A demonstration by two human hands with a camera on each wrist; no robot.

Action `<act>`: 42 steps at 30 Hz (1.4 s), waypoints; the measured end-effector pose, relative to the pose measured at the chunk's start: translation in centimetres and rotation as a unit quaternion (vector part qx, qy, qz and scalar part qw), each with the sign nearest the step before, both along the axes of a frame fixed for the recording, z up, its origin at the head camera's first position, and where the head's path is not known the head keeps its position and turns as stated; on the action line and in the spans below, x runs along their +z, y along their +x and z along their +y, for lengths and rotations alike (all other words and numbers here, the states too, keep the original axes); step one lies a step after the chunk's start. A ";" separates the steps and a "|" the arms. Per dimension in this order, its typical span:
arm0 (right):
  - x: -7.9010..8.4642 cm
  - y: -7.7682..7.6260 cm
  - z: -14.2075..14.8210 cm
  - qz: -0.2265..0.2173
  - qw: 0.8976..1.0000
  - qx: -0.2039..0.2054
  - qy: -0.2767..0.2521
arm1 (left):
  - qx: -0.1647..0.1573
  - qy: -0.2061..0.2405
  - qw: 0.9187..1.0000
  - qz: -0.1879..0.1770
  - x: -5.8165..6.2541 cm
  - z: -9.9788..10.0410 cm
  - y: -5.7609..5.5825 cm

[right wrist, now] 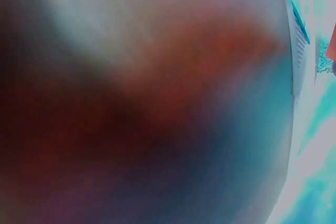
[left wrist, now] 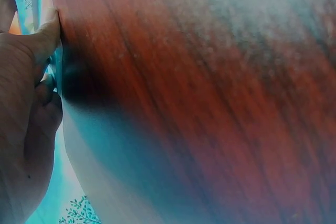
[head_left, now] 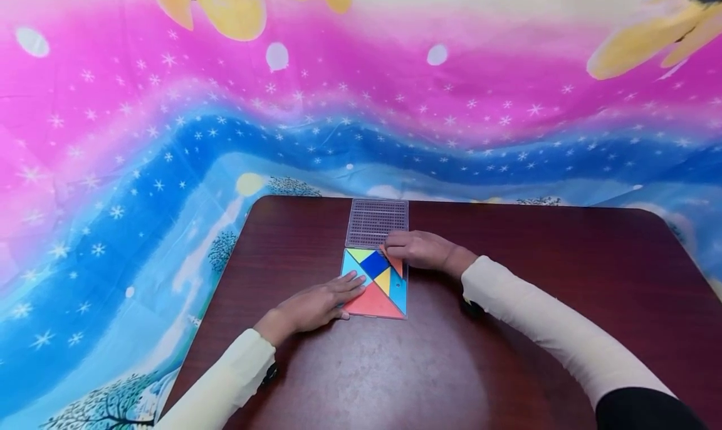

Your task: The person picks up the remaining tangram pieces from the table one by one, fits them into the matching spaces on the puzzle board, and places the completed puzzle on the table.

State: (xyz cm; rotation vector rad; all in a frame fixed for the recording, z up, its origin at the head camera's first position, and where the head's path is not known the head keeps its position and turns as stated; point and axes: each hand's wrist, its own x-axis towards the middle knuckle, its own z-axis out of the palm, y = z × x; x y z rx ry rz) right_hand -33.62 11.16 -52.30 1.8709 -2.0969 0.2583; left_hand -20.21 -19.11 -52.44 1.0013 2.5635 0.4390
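My right hand (head_left: 420, 249) pinches an orange tangram triangle (head_left: 397, 266), tilted up over the upper right corner of a square tangram tray (head_left: 375, 318). A corner of that triangle shows at the right edge of the right wrist view. My left hand (head_left: 318, 303) rests on the tray's left side, fingers extended over the pieces, thumb by the near left edge. In the tray lie a large red triangle (head_left: 375, 301), a dark blue square (head_left: 375, 265), a yellow triangle (head_left: 383, 280), a yellow-green piece (head_left: 359, 253) and light blue pieces, one partly under the left fingers.
A dark grey grid panel (head_left: 376, 222) lies just beyond the tray, near the far edge of the brown wooden table (head_left: 507, 355). Behind the table hangs a pink and blue printed cloth (head_left: 361, 104).
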 end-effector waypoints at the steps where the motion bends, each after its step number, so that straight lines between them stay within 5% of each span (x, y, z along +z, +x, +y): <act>1: 0.1 -0.2 0.0 0.011 1.000 0.004 0.008 | 0.000 0.001 1.000 -0.001 0.0 0.0 0.0; 10: 0.6 -0.2 -0.1 0.104 0.982 0.029 0.155 | -0.012 -0.008 1.000 0.016 -0.1 0.0 0.1; 15: 0.5 -0.2 0.0 0.151 0.969 0.026 0.193 | -0.009 -0.007 1.000 0.013 -0.1 0.0 0.1; 20: 0.1 -0.8 0.0 0.131 0.975 0.084 0.157 | -0.005 -0.007 1.000 0.002 -0.2 0.0 0.0; 26: 0.0 -1.3 -0.4 0.150 0.969 0.121 0.156 | -0.005 -0.006 1.000 -0.003 -0.1 0.1 0.0; 32: 0.3 -1.6 -0.2 0.156 0.962 0.129 0.182 | 0.002 -0.008 1.000 -0.005 0.1 0.1 0.0; 42: 1.1 -1.6 0.1 0.079 0.965 0.123 0.217 | -0.002 -0.007 1.000 0.005 0.0 0.0 0.0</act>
